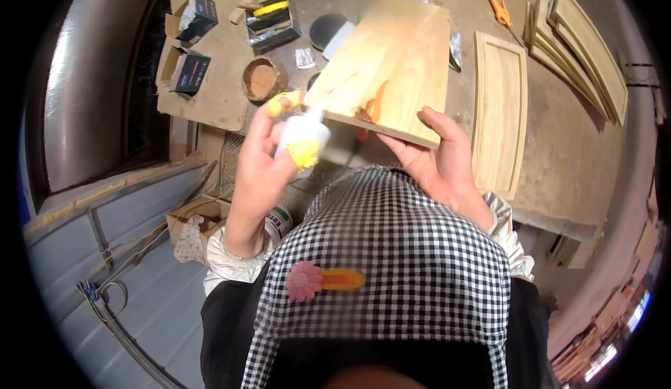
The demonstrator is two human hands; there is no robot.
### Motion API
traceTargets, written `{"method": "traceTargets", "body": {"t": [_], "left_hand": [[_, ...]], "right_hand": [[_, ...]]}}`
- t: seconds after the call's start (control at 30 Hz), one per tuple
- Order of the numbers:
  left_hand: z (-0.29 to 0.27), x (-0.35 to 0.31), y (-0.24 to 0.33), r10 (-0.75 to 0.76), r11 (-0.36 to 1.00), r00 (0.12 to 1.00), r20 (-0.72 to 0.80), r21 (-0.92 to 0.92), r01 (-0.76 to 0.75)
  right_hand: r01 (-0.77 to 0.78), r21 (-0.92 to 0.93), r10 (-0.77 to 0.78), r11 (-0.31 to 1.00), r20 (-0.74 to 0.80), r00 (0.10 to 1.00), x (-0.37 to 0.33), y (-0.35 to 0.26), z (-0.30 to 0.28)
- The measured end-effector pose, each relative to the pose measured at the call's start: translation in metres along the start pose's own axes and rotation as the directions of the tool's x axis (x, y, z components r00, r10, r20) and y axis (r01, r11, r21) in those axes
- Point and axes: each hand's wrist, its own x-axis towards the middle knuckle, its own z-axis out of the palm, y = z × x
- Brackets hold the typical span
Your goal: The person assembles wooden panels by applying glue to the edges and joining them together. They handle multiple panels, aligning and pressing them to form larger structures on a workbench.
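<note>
My left hand (253, 179), with yellow covers on its thumb and a fingertip, is closed around a small white squeeze bottle (312, 132). The bottle's nozzle is close to the near left corner of a pale wooden board (402, 57); whether they touch I cannot tell. My right hand (447, 162) grips that board at its near right corner, thumb on top and fingers underneath. Held tilted above the table's front edge, the board shows a dark brown knot (365, 113) with an orange-brown streak near its near edge.
On the worktable (563, 172), a framed wooden panel (500, 109) lies to the right, beside a leaning stack of panels (583, 46) and an orange-handled tool (498, 4). At left are a round brown bowl (263, 79), a tool box (274, 25) and two small cartons (192, 71).
</note>
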Motion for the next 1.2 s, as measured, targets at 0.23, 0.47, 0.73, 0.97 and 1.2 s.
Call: {"method": "traceTargets", "body": {"t": [0.23, 0.47, 0.73, 0.97, 1.2], "left_hand": [[-0.065, 0.041, -0.026, 0.283, 0.958, 0.836, -0.471, 0.098, -0.269], [-0.183, 0.158, -0.134, 0.272, 0.931, 0.845, -0.460, 0.347, -0.111], [-0.197, 0.208, -0.164, 0.591, 0.607, 0.668, -0.453, 0.795, 0.001], [-0.201, 0.186, -0.163, 0.423, 0.072, 0.895, 0.145, 0.979, -0.192], [-0.197, 0.217, -0.190, 0.068, -0.092, 0.972, 0.227, 0.971, -0.220]], "right_hand": [[0.002, -0.083, 0.000, 0.997, 0.024, 1.000, 0.000, -0.022, 0.010], [0.078, -0.191, -0.099, 0.978, -0.104, 0.990, 0.014, -0.020, 0.020], [0.278, -0.276, -0.345, 0.920, -0.233, 0.909, 0.034, 0.021, 0.034], [0.361, -0.143, -0.388, 0.921, -0.278, 0.879, 0.059, 0.066, 0.051], [0.368, -0.172, -0.402, 0.914, -0.253, 0.880, 0.065, 0.076, 0.063]]}}
